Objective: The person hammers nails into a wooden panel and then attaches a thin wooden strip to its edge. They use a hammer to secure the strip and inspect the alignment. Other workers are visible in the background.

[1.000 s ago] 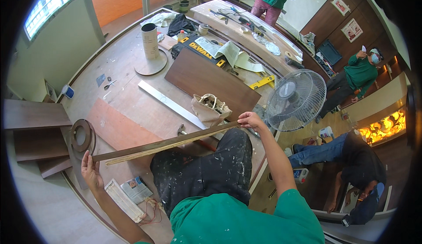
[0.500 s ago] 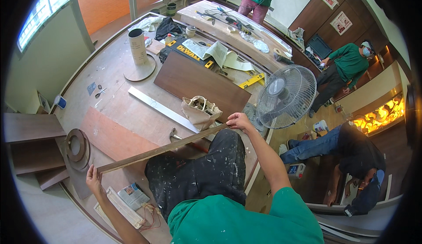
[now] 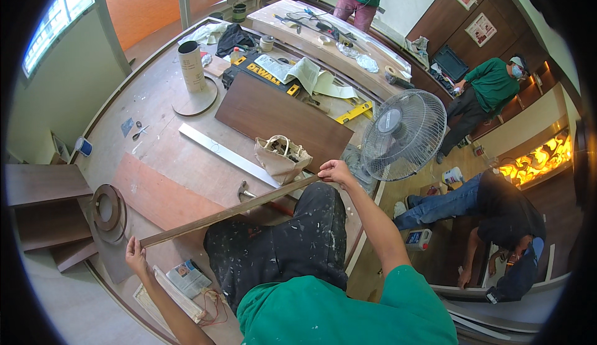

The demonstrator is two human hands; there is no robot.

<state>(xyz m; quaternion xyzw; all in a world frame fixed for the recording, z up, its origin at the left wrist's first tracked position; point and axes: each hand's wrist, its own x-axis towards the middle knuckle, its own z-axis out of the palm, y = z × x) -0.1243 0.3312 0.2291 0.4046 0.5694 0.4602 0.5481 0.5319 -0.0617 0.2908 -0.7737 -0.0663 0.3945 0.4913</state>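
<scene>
A long thin wooden strip stretches slantwise above my dark, paint-spotted trousers, held at its two ends. My left hand pinches the near left end. At the other end, my right hand grips between thumb and fingers. Just beyond the strip lies a hammer, its handle partly covered by the strip. A cream canvas bag with small dark items inside stands close to my right hand. Behind the strip are a white strip and a reddish thin board.
A standing fan is to the right. Farther off are a dark brown board, a black-and-yellow toolbox, a yellow spirit level, a cardboard tube and scissors. Co-workers are at the back and right.
The whole view has shifted slightly. My left hand and its end of the strip sit a touch lower and further right; both hands keep their hold.
</scene>
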